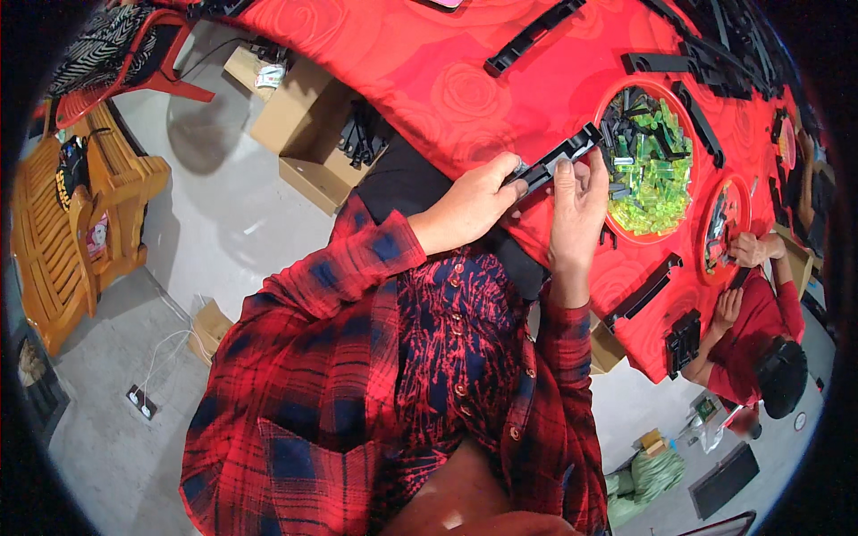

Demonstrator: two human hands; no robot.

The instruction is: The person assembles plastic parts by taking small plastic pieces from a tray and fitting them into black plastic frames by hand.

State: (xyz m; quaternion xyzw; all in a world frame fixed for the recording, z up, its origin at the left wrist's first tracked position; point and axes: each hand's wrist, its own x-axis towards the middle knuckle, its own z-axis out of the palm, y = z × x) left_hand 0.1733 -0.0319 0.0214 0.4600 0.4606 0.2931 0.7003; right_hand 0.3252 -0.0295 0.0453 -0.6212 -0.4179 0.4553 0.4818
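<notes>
Over the table's near edge, I hold a long black plastic bar (583, 139) with a slotted channel, slanting up to the right. Its lower end is gripped by my left hand (478, 201), fingers wrapped round it. My right hand (576, 205) is at the middle of the bar, thumb pressed to it and fingers curled against its side. Whether a small part sits under that thumb is hidden. Just right of the bar stands a round red-rimmed tray (687, 210) with small yellow-green clear pieces (657, 179) and small black pieces (617, 134).
More black bars (534, 36) lie on the red tablecloth (402, 54), piled thickest at the far right. At right, a co-worker in red (760, 313) handles parts by a second red tray (726, 192). An open cardboard box (308, 134) with black parts stands left of the table.
</notes>
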